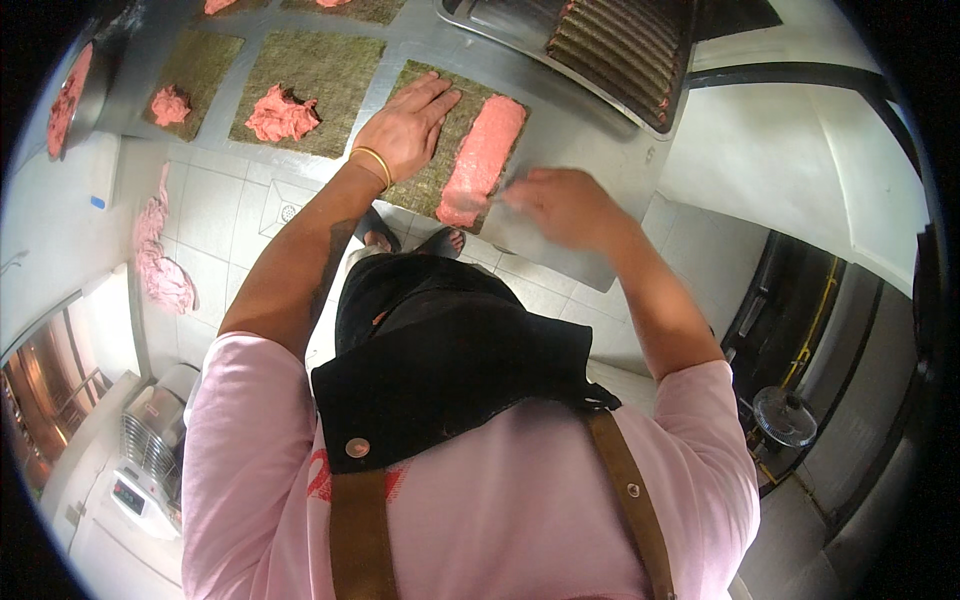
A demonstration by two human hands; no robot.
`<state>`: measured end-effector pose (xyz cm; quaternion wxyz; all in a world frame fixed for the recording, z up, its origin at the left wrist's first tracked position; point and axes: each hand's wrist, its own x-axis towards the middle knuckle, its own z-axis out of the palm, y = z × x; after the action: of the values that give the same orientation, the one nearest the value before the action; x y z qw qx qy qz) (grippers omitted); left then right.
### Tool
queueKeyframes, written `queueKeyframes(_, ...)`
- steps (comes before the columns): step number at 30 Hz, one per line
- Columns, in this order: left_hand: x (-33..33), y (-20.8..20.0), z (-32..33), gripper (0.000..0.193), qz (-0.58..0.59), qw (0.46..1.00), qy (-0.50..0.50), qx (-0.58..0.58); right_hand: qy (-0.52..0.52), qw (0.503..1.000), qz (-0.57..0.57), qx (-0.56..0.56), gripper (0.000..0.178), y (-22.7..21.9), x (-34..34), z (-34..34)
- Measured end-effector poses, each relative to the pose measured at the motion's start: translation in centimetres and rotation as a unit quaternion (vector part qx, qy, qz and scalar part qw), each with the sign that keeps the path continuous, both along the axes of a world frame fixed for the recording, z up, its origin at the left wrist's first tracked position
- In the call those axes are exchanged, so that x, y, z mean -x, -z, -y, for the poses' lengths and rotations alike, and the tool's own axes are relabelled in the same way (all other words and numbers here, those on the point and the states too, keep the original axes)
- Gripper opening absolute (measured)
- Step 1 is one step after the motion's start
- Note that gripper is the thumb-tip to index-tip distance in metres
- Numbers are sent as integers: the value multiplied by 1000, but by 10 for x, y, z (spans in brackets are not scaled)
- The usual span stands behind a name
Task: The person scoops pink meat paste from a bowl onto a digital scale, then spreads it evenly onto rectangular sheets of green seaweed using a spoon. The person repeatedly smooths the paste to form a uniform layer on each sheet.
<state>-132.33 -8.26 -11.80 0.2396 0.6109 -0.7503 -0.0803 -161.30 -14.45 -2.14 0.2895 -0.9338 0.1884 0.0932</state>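
Note:
My left hand [402,128] lies flat with fingers stretched out on a dark green seaweed sheet [413,183], steadying its left part. A thick strip of pink minced paste [487,150] runs along the right side of this sheet. Over the strip's near end, my right hand [560,205] is closed and smeared by motion. It grips a flat blade-like tool [468,201], too blurred to name exactly, which touches the paste. To the left lies another seaweed sheet [345,75] bearing a rough lump of pink paste [281,113].
Farther left, a smaller-looking seaweed sheet [205,62] carries more paste, beside a metal bowl [92,100] of pink mince. At the back right, a metal tray [520,62] holds several dark seaweed rolls [625,50]. The steel table [575,145] ends just before my body.

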Motion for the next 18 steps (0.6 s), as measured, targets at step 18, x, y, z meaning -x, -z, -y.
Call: queueKeyframes(18,-1,0,-1,43,-23,1000,-4,2,121,992,33,20,23,-1,-10,33)
